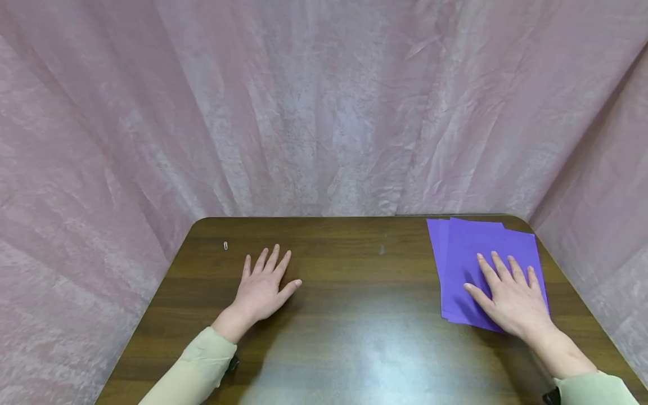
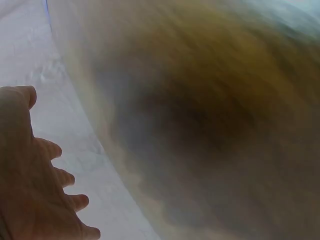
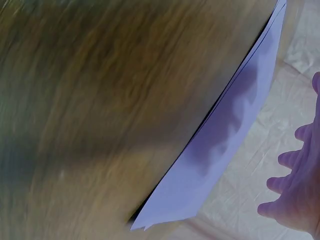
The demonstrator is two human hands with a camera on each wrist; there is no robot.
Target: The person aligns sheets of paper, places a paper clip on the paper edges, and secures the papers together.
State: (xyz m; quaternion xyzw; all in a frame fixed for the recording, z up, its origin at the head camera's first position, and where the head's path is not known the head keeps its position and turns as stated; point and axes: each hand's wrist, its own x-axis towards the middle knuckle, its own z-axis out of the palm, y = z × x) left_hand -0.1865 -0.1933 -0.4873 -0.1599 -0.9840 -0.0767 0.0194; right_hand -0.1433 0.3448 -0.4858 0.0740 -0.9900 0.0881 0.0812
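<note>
- Purple paper sheets (image 1: pixel 471 253), a loosely fanned stack, lie flat at the far right corner of the wooden table (image 1: pixel 354 337).
- Right hand (image 1: pixel 511 295) rests palm down on the stack's near part, fingers straight and spread, gripping nothing.
- Left hand (image 1: pixel 263 287) lies flat on bare wood toward the left edge, fingers relaxed and spread, holding nothing.
- Small paper clip (image 1: pixel 225 245) sits near the far left corner, apart from the left hand.
- Pink cloth (image 1: pixel 324 112) hangs behind the table.
</note>
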